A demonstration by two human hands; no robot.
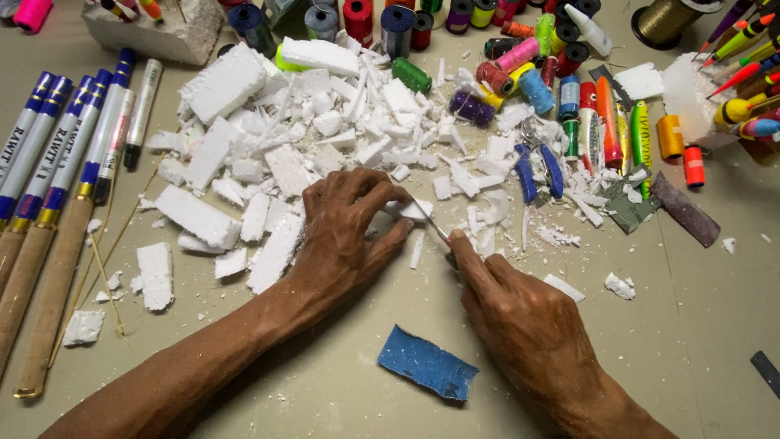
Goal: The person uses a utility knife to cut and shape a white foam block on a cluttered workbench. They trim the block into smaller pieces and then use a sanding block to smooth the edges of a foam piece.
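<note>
Head view, the only one. Landmark: blue sandpaper scrap (426,372), lying flat on the table (699,325) near the bottom edge.

Left hand (345,236) sits up and left of the scrap, fingers curled down and pinning a small white foam piece (410,210) against the table; thumb stretched toward the blade. Right hand (520,321) is just up and right of the scrap, fingers clenched round a thin knife (431,223), index finger laid along its back. Handle is hidden in the fist. Blade tip meets the foam piece right beside the left thumb and fingertips.

Above the scrap, further up: big heap of broken foam chunks (309,138). Up and right: blue-handled scissors (540,171), thread spools (520,77), painted fishing lures (613,130). Far left of the scrap: fishing rod blanks with cork grips (49,195).

Risks, as I judge them:
- Blade is very close to the left thumb; a slip as it breaks through soft foam could nick the thumb or a fingertip.
- Foam piece is small and light; too much pressure could snap it or skid it out from under the left fingers.
- Crumbs and offcuts crowd the cutting spot; the piece may be rocking on debris, making the cut wander.
- Left forearm lies close to loose chunks; a sweep could scatter them.
- Spools stand near the heap; a nudge could roll them.
</note>
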